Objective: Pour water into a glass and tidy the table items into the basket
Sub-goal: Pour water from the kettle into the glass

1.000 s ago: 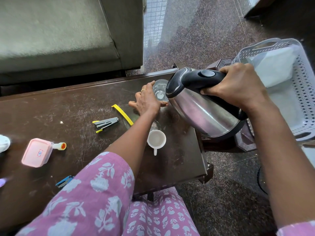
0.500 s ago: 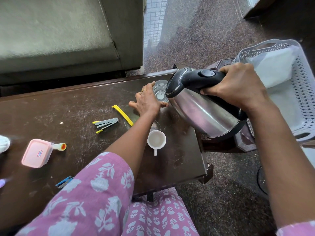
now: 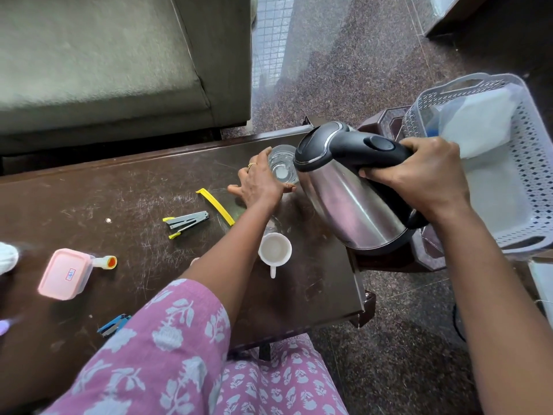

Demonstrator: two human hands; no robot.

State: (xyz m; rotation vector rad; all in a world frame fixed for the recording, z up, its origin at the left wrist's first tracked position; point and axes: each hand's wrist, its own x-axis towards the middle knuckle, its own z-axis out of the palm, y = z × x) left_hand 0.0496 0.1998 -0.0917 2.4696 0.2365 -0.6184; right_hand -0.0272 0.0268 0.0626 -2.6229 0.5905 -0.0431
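My left hand (image 3: 260, 184) cups the clear drinking glass (image 3: 282, 164) on the dark brown table (image 3: 119, 199). My right hand (image 3: 425, 178) grips the tilted steel kettle (image 3: 353, 205) beside it. The white lattice basket (image 3: 535, 163) holds a white bundle (image 3: 478, 121). Nothing has shifted since the earlier frame.

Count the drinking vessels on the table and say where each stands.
2. The glass stands near the table's far edge, held by the left hand beside the kettle. The white cup stands nearer the person, right of the left forearm. The arm may hide others.
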